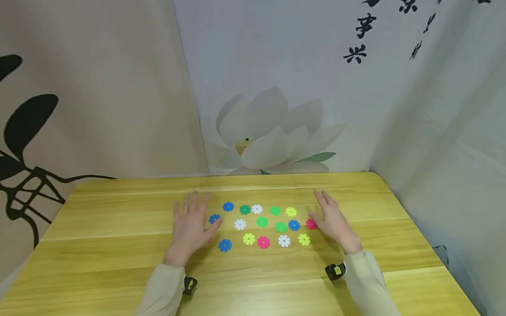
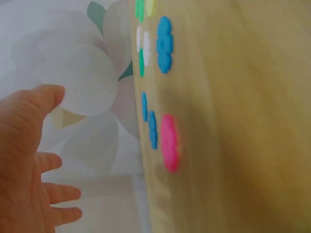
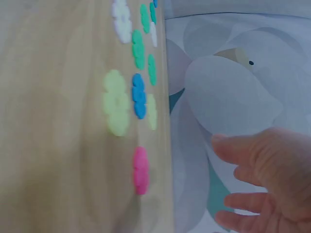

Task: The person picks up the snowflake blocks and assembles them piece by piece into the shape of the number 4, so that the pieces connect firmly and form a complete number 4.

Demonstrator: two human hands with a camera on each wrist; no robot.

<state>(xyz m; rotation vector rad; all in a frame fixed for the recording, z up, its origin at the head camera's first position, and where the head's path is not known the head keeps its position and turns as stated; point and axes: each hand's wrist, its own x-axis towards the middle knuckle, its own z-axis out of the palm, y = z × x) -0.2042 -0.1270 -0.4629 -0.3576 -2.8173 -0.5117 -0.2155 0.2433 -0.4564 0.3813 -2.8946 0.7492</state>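
Observation:
Several flat, notched plastic discs in blue, green, white, yellow and pink lie spread on the wooden table, among them a white disc (image 1: 240, 224) and a pink disc (image 1: 263, 242) near the middle. At the left end, my left hand (image 1: 189, 228) hovers with fingers spread, holding nothing. Its thumb overlaps a blue disc (image 1: 214, 219) in the head view, and it partly hides another pink disc (image 2: 169, 143). My right hand (image 1: 335, 222) is held over the right end, fingers extended and nothing in it. Nearest its thumb lies a third pink disc (image 1: 312, 224).
The wooden table (image 1: 264, 296) ends at the back against a hanging cloth (image 1: 271, 52) printed with a flower and characters. Another cloth hangs along the right side (image 1: 465, 136). Each wrist wears a small black camera, such as the right one (image 1: 335, 271).

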